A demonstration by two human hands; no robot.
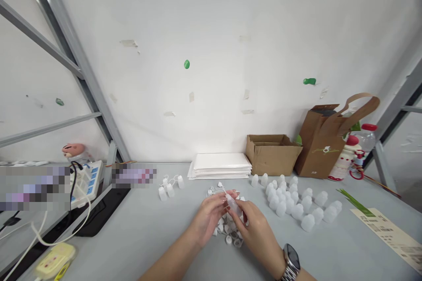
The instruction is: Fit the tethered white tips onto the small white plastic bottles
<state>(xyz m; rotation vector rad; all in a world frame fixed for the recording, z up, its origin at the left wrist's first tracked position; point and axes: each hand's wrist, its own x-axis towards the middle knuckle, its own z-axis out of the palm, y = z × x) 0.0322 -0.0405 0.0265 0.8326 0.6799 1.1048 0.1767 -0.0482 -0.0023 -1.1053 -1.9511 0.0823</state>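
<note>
My left hand point(209, 217) and my right hand point(257, 228) meet over the grey table point(148, 237), both closed round one small translucent plastic bottle point(233, 204). The left fingertips pinch its upper end. The right hand, with a metal watch point(292, 263) on its wrist, holds the lower part. Under and around my hands lies a heap of small white caps point(227, 230). To the right stand several upright translucent bottles point(293, 202). A few more bottles point(169, 186) stand to the left.
Against the wall lie a stack of white sheets point(220, 164), an open cardboard box point(272, 153), a brown paper bag point(325, 142) and a drink bottle point(365, 138). A power strip point(84, 182) with cables sits far left. A printed paper point(389, 232) lies at right.
</note>
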